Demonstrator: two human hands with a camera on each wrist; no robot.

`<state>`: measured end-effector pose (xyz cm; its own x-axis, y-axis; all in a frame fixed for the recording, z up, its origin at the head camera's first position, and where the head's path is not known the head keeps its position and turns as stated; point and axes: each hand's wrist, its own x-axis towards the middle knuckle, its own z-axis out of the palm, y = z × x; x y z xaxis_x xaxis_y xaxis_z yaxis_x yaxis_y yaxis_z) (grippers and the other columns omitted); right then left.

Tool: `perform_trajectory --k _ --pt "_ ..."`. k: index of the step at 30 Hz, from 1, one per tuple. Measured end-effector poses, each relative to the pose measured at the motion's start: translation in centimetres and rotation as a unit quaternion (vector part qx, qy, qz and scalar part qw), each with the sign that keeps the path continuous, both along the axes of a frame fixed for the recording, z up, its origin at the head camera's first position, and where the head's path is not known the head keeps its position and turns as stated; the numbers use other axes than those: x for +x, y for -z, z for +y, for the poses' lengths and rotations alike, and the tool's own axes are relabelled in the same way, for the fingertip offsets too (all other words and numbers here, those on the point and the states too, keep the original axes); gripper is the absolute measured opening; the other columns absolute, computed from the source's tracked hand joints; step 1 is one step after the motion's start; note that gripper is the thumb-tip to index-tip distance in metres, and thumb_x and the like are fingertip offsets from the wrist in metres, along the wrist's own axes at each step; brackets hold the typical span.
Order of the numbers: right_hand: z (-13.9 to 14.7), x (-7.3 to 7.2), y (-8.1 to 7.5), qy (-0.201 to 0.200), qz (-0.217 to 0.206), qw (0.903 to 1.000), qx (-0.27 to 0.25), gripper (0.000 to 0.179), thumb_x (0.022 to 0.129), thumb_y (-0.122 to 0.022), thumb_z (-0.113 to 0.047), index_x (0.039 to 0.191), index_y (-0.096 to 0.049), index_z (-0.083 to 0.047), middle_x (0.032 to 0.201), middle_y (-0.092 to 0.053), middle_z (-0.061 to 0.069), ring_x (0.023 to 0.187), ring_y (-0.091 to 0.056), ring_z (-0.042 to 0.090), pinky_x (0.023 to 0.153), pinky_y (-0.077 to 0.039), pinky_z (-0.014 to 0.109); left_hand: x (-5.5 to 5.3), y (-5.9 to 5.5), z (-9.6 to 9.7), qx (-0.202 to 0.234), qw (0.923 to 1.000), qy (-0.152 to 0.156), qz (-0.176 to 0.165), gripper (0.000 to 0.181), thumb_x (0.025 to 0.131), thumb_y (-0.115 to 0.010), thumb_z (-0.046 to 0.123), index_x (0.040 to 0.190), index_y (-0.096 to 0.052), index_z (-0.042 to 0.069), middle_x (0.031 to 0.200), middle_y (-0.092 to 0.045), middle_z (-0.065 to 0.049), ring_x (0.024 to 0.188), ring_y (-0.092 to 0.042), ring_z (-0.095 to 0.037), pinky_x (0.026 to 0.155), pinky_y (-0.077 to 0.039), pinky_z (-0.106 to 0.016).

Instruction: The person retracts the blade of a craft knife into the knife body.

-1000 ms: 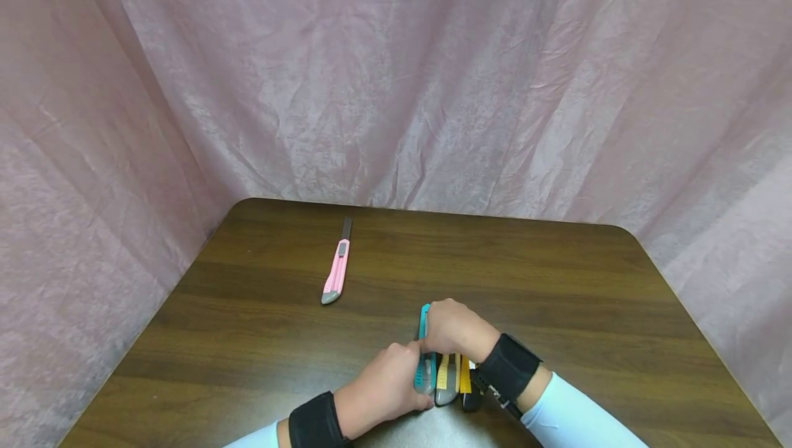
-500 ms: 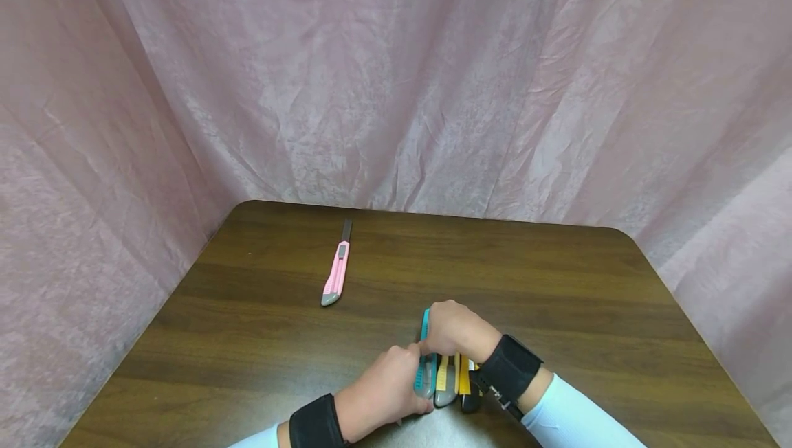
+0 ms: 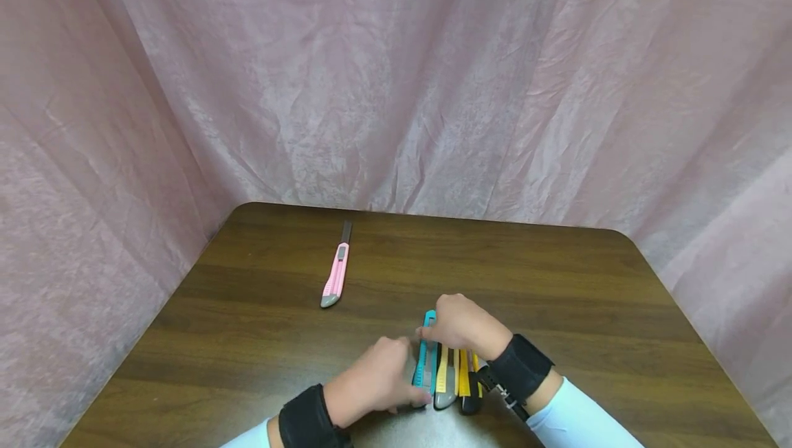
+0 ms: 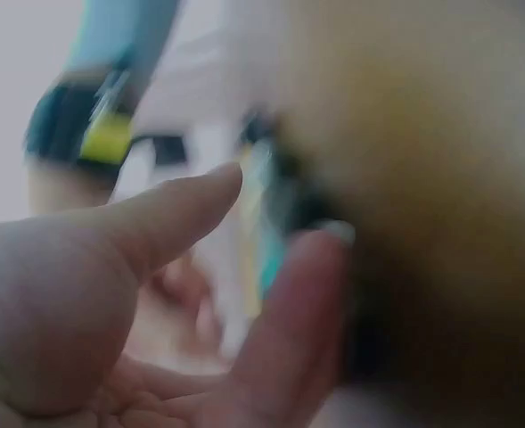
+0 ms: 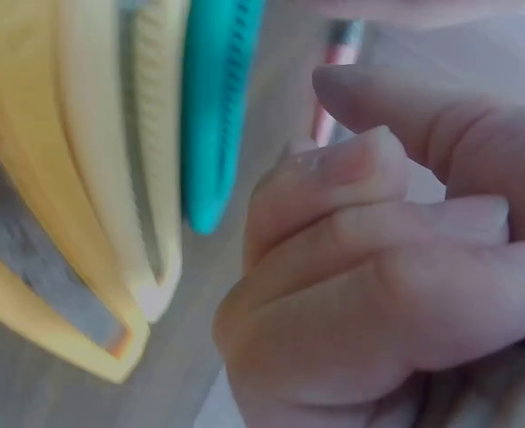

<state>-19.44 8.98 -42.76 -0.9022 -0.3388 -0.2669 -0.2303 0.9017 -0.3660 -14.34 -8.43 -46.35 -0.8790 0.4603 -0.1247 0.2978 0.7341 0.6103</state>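
Three cutters lie side by side on the surface point(image 3: 247, 338), lengths running away from the person: teal cutter point(image 3: 421, 365) leftmost, pale-yellow cutter point(image 3: 442, 378) in the middle, deep-yellow cutter point(image 3: 464, 381) with a black end on the right. Gaps between them too narrow to call touching or apart.

Step in hand, by my reading: neatening this row, with alignment mostly done. Next move seems to call for a light touch on the ends, or both hands drawn back without nudging anything sideways.

Left hand point(image 3: 371, 378): thumb and fingers parted, nothing seen between them. Thumb crosses the near end of the teal cutter in the head view; fingertips stand just left of its side. Contact uncertain; left wrist view badly blurred.

Right hand point(image 3: 469, 324): fingers loosely curled, no cutter in their grasp. It sits over the far part of the row, one fingertip crossing the teal cutter in the head view. Right wrist view shows bare surface between the curled fingers and the teal cutter's end.

Pink cutter point(image 3: 337, 273) lies farther off to the left, well apart from both hands, blade out and pointing away.
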Motion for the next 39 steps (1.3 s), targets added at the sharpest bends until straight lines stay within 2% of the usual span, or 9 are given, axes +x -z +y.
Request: perform_trajectory --k 3,6,8,13,17,25,31,35,39 --pt "0.7 -0.3 -0.7 0.013 -0.003 0.9996 -0.026 0.059 0.087 -0.064 -0.048 0.049 -0.031 -0.017 0.046 -0.019 -0.009 0.038 -0.018 0.008 0.038 -0.021 0.021 -2.9 -1.0 -2.9 0.012 0.9984 -0.049 0.026 0.040 0.081 -0.076 0.033 0.091 -0.059 -0.002 0.071 -0.061 -0.011 0.035 -0.052 -0.008 0.038 -0.049 -0.021" --pt "1.6 -0.7 -1.3 0.031 -0.003 0.9981 -0.054 0.060 0.088 -0.062 -0.048 0.048 -0.033 -0.015 0.046 -0.021 -0.008 0.037 -0.018 0.009 0.037 -0.019 0.022 -6.9 -1.9 -6.3 -0.049 0.9869 -0.113 0.105 0.028 0.085 -0.072 0.028 0.074 -0.058 0.006 0.061 -0.056 -0.004 0.038 -0.051 -0.007 0.038 -0.045 -0.023" --pt "2.0 -1.0 -1.6 0.034 -0.004 0.9967 -0.073 0.058 0.091 -0.060 -0.044 0.048 -0.036 -0.014 0.045 -0.024 -0.007 0.037 -0.021 0.009 0.037 -0.020 0.022 -9.3 -2.3 -8.3 -0.098 0.9760 -0.150 0.124 0.030 0.084 -0.073 0.030 0.068 -0.056 0.010 0.057 -0.052 0.000 0.044 -0.050 -0.010 0.040 -0.043 -0.025" --pt "2.4 -1.4 -1.5 0.029 -0.025 0.9919 -0.121 0.051 0.097 -0.055 -0.034 0.052 -0.043 -0.013 0.046 -0.036 -0.004 0.037 -0.030 0.010 0.037 -0.025 0.021 -12.9 -2.5 -11.1 -0.146 0.9742 -0.166 0.046 0.037 0.079 -0.076 0.038 0.066 -0.058 0.008 0.060 -0.055 -0.004 0.049 -0.057 -0.019 0.041 -0.048 -0.027" --pt "2.4 -1.7 -1.2 0.032 -0.034 0.9897 -0.135 0.050 0.098 -0.053 -0.034 0.054 -0.044 -0.013 0.046 -0.037 -0.004 0.037 -0.030 0.010 0.036 -0.026 0.021 -13.9 -2.3 -11.4 -0.143 0.9775 -0.154 -0.018 0.036 0.077 -0.079 0.036 0.071 -0.060 0.006 0.065 -0.056 -0.007 0.050 -0.060 -0.021 0.040 -0.052 -0.026" --pt "2.4 -2.1 -0.8 0.046 -0.049 0.9865 -0.150 0.039 0.100 -0.049 -0.035 0.078 -0.067 -0.007 0.048 -0.039 -0.002 0.038 -0.031 0.011 0.037 -0.031 0.021 -15.0 -2.2 -10.9 -0.114 0.9748 -0.185 -0.051 0.033 0.074 -0.082 0.027 0.069 -0.060 0.003 0.065 -0.057 -0.009 0.046 -0.059 -0.018 0.039 -0.052 -0.024" --pt "2.0 -2.1 -0.7 0.043 -0.053 0.9857 -0.154 0.043 0.100 -0.049 -0.037 0.076 -0.066 -0.005 0.048 -0.038 -0.003 0.039 -0.030 0.012 0.037 -0.031 0.023 -15.5 -2.2 -10.6 -0.088 0.9745 -0.193 -0.073 0.032 0.074 -0.082 0.023 0.073 -0.059 0.001 0.069 -0.058 -0.011 0.045 -0.060 -0.017 0.040 -0.052 -0.024" --pt "1.8 -2.6 -0.2 0.028 -0.039 0.9816 -0.185 0.044 0.100 -0.049 -0.037 0.076 -0.065 -0.003 0.051 -0.048 0.003 0.039 -0.032 0.012 0.037 -0.030 0.023 -15.1 -1.9 -10.0 -0.035 0.9770 -0.189 -0.093 0.032 0.077 -0.080 0.023 0.076 -0.058 0.000 0.068 -0.059 -0.011 0.047 -0.060 -0.017 0.042 -0.053 -0.024" --pt "1.5 -3.1 0.7 0.014 -0.031 0.9679 -0.249 0.038 0.099 -0.050 -0.036 0.085 -0.066 -0.004 0.063 -0.059 0.013 0.040 -0.040 0.013 0.035 -0.036 0.023 -13.7 -1.2 -8.7 0.075 0.9773 -0.170 -0.101 0.035 0.077 -0.080 0.022 0.087 -0.055 0.000 0.074 -0.057 -0.013 0.052 -0.061 -0.021 0.046 -0.056 -0.030"
